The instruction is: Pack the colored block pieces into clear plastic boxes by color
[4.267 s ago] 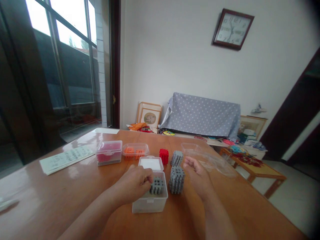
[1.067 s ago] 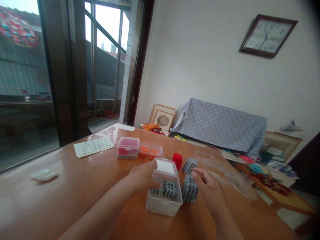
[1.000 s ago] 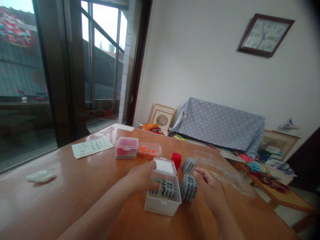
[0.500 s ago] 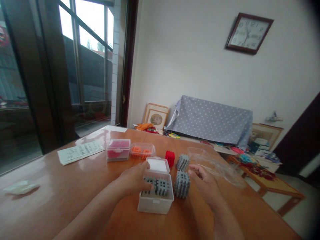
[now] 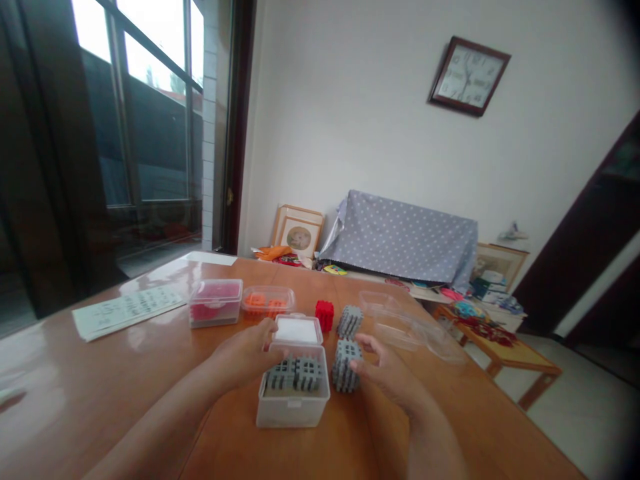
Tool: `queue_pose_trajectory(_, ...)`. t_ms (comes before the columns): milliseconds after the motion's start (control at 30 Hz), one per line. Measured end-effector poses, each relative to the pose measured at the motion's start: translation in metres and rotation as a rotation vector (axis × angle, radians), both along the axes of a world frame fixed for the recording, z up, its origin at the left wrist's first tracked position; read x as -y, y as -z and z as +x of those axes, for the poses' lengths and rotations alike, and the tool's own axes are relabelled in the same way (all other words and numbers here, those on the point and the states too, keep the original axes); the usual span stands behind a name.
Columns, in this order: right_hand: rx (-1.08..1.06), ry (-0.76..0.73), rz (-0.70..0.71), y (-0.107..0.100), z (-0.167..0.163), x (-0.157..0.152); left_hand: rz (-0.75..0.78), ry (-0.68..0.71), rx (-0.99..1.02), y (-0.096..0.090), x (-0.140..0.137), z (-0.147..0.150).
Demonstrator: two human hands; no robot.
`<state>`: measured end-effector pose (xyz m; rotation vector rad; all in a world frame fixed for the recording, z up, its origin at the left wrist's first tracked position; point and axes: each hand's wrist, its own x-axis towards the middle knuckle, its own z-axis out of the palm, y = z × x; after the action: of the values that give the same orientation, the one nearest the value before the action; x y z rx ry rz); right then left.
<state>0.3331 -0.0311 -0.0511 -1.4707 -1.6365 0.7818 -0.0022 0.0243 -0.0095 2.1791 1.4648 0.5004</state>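
A clear plastic box [image 5: 293, 410] stands on the table with its lid [image 5: 299, 330] tipped back. Grey notched block pieces [image 5: 295, 373] lie inside. My left hand [image 5: 245, 360] rests at the box's left rear corner, thumb and fingers apart; whether it presses on the rim I cannot tell. Right of the box stands a grey notched cube [image 5: 345, 375]. My right hand [image 5: 387, 370] is at its right side, thumb and fingers spread, the thumb tip close to or touching it. Behind are a second grey cube [image 5: 350, 322] and a smaller red cube [image 5: 325, 315].
Left of the cubes sit a tub of orange pieces [image 5: 269, 302] and a lidded box of pink pieces [image 5: 216, 303]. Written paper sheets [image 5: 127, 312] lie further left. Clear plastic trays [image 5: 415, 330] lie at the right edge of the wooden table [image 5: 320, 460].
My right hand has moved left to the nearer grey cube. My left thumb has drawn back from over the pieces in the box. The whole view has turned slightly right.
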Motion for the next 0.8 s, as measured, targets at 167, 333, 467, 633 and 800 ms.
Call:
queue_pose_trajectory(167, -0.018, 0.0, 0.008, 0.005, 0.0, -0.002, 0.006, 0.005, 0.028, 0.0, 0.001, 0.001)
queue_pose_trajectory(333, -0.019, 0.01, 0.027, 0.0, -0.003, 0.0, 0.01, -0.003, 0.04, -0.002, 0.002, 0.001)
queue_pose_trajectory(467, 0.031, 0.081, 0.054, -0.009, -0.006, 0.003, 0.001, -0.02, 0.016, -0.004, 0.001, -0.001)
queue_pose_trajectory(633, 0.082, 0.093, 0.122, -0.024, -0.024, 0.008, 0.157, -0.106, -0.017, -0.005, -0.002, -0.002)
queue_pose_trajectory(800, 0.21, -0.058, 0.241, -0.03, -0.061, 0.011, 0.273, 0.022, 0.109, -0.008, 0.004, 0.007)
